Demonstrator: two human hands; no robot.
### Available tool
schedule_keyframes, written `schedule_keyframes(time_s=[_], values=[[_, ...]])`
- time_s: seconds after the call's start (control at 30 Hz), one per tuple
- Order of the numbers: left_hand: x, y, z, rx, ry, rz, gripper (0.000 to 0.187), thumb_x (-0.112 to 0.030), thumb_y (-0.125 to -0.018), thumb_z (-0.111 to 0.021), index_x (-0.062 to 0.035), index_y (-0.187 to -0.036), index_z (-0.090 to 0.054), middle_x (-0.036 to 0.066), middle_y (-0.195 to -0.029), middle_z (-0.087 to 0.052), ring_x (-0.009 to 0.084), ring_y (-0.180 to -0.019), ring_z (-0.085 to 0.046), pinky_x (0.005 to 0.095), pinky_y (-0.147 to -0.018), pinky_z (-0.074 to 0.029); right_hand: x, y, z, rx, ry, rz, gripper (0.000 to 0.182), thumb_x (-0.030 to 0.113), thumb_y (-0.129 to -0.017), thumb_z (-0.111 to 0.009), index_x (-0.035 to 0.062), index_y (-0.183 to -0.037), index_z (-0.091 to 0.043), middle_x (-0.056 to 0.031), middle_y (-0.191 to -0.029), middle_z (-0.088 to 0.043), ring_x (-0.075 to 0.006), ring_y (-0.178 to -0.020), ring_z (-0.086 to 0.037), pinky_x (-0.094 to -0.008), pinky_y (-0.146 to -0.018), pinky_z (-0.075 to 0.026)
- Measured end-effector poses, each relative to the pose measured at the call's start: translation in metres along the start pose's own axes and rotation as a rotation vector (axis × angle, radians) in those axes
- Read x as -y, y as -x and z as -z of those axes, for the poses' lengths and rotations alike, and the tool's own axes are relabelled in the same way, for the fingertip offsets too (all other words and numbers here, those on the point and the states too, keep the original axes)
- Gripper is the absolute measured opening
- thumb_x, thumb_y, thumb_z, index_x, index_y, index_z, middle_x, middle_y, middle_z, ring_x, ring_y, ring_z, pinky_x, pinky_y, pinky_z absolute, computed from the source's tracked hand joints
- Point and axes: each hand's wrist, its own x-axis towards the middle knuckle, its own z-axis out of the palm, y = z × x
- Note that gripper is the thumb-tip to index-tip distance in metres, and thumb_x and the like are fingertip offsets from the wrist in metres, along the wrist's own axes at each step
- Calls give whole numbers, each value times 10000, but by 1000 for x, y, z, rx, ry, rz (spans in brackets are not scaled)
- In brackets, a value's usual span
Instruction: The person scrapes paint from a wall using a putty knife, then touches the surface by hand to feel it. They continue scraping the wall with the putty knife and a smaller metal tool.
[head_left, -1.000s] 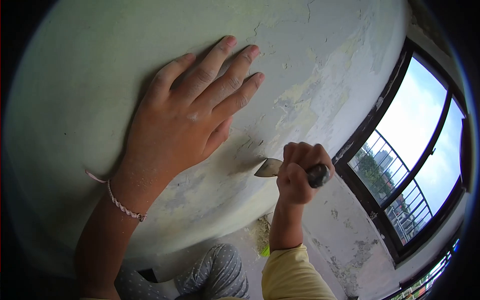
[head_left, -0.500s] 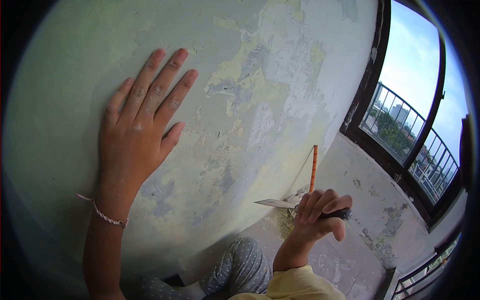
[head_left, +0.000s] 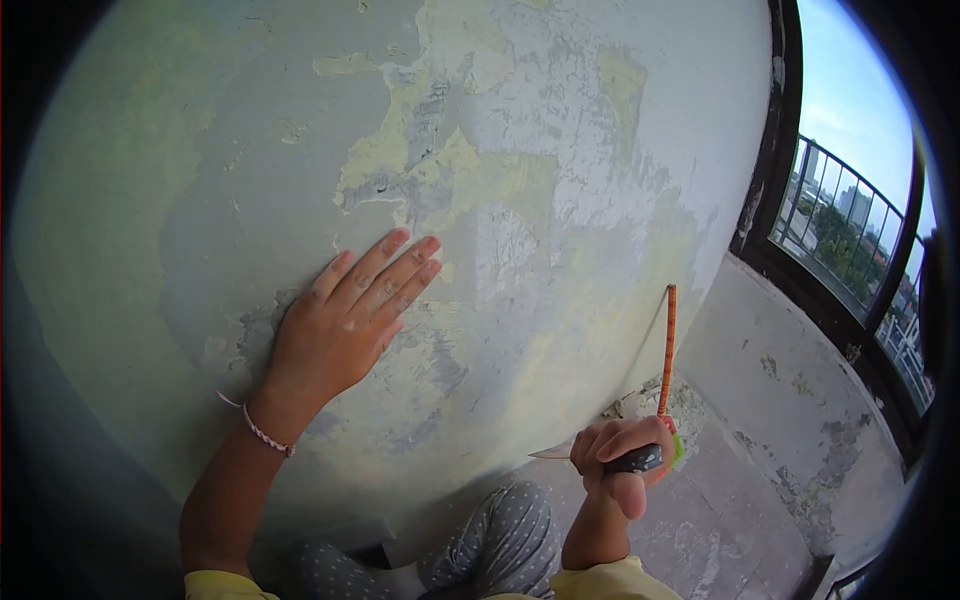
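Flat against the peeling wall [head_left: 500, 330] lies my left hand [head_left: 340, 325], its fingers stretched up and to the right, with a braided band [head_left: 266, 435] at the wrist. It holds nothing. My right hand [head_left: 622, 455], low on the right, is wrapped round the dark handle of a knife [head_left: 634, 459]. The blade points left toward the wall and shows only in part beyond the fingers. Patches of flaked yellow and white paint cover the wall above and right of my left hand.
An orange stick [head_left: 668, 345] stands upright behind my right hand, beside a green and red thing [head_left: 679, 447] partly hidden by it. Debris lies in the floor corner. A dark-framed window [head_left: 850, 290] is at the right. My dotted trouser legs [head_left: 495, 540] are below.
My left hand has moved down and to the right along the wall. My right hand has turned and lowered slightly, with less of the blade showing. The view has shifted left.
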Motion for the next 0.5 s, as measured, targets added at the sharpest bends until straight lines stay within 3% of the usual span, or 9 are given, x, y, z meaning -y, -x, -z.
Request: schedule_keyframes(time_s=[0.17,0.33,0.5], values=[[-3,20,-5,73,-140,-171,635,-407,-856,-566,-274,-1441,-356,-80,-1514,-301,127,-1381,-288,356,-1129,-162,16,-6,12,-168,104,-170,603,554,-715,-726,18,-759,-455,-29,-475,-440,-87,-346,-383,-217,-332,-287],[2,43,-6,69,-192,-157,615,-406,-872,-503,-281,-1450,-333,-89,-1519,-285,113,-1393,-261,368,-1150,-110,13,-13,29,-337,186,-275,492,446,-813,-708,28,-763,-453,-53,-520,-466,-98,-381,-395,-228,-350,-296],[-3,51,-9,27,-198,-26,595,-394,-860,-483,-305,-1435,-363,-93,-1499,-326,109,-1378,-288,364,-1125,-119,8,-20,28,-404,104,-183,464,436,-850,-664,42,-785,-429,-29,-538,-417,-110,-408,-408,-239,-348,-324]])
